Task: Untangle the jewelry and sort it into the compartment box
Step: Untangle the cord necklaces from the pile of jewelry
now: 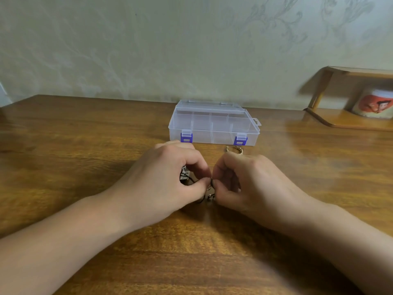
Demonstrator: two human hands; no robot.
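Note:
A clear plastic compartment box (213, 124) with two purple latches stands shut at the back middle of the wooden table. In front of it my left hand (170, 177) and my right hand (244, 182) meet fingertip to fingertip, both pinching a tangle of black cord and small metal pieces (209, 188). A silver pendant (184, 175) on the cord shows under my left fingers. A gold chain (235, 149) lies on the table just beyond my right hand, near the box's right latch. Most of the tangle is hidden by my fingers.
A low wooden shelf (340, 122) sits at the back right with a printed mug (374, 105) on it. A patterned wall runs right behind the table. The wooden table top (85, 156) spreads wide to the left and toward me.

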